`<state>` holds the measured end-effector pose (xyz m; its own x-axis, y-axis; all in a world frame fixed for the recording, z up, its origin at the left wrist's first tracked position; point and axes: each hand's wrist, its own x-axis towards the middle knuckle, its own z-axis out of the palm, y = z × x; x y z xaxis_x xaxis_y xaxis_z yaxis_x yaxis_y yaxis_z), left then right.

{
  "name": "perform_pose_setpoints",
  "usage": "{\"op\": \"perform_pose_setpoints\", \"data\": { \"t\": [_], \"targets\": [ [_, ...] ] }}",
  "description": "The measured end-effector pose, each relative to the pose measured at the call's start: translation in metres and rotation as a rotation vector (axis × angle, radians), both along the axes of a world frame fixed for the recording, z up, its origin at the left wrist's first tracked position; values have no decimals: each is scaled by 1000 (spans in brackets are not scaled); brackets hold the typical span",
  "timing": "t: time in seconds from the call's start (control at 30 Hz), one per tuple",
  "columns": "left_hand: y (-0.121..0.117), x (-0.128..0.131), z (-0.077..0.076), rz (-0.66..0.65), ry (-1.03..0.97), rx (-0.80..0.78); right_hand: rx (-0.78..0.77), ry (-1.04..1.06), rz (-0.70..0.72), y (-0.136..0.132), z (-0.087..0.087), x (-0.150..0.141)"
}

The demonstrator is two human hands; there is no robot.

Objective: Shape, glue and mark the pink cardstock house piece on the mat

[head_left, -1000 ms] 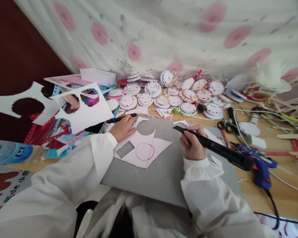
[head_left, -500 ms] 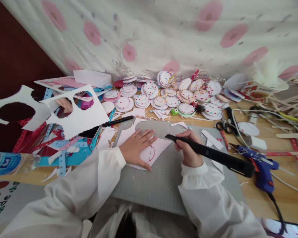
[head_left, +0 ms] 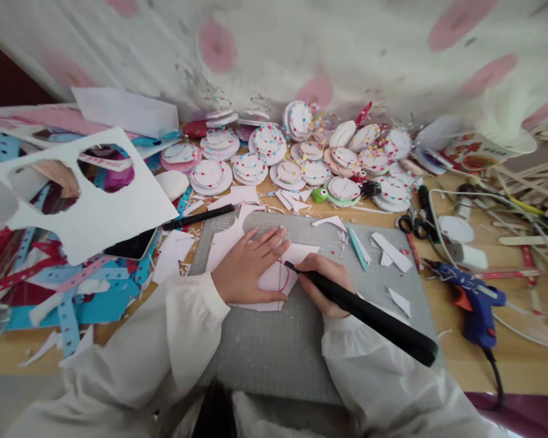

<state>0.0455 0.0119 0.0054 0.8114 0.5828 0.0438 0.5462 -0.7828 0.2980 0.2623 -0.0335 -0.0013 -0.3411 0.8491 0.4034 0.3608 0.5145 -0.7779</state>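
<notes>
My left hand (head_left: 251, 266) lies flat with fingers spread on a white sheet (head_left: 223, 243), pressing it onto the grey cutting mat (head_left: 274, 350). A curved red line shows on the sheet beside my fingers, and a thin straight line runs near it. In my right hand (head_left: 326, 283) is a long black utility knife (head_left: 369, 313), gripped low near its blade end. Its tip meets the sheet close to the red line, just right of my left fingers. The handle slants back toward the lower right.
Behind the mat stand several layered white discs edged with coloured beads (head_left: 251, 168). On the left are a white board with round holes (head_left: 114, 210) and a black pen (head_left: 198, 217). To the right lie scissors (head_left: 413, 225), a blue glue gun (head_left: 477, 304) and paper scraps (head_left: 391, 251).
My right hand has moved left, bringing the knife tip down to the sheet by the red line. My left hand stays flat on the sheet. The camera view has shifted.
</notes>
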Motion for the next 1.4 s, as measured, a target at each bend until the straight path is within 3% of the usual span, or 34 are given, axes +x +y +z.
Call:
{"op": "perform_pose_setpoints", "data": {
  "t": [0.37,0.97,1.4],
  "targets": [
    [0,1,0,0,-17,-13,63,-16,53,3,2,0],
    [0,1,-1,-11,-19,-17,-49,-4,76,7,-5,0],
    [0,1,-1,-1,-7,-38,-3,-18,57,3,5,-4]
  ]
}}
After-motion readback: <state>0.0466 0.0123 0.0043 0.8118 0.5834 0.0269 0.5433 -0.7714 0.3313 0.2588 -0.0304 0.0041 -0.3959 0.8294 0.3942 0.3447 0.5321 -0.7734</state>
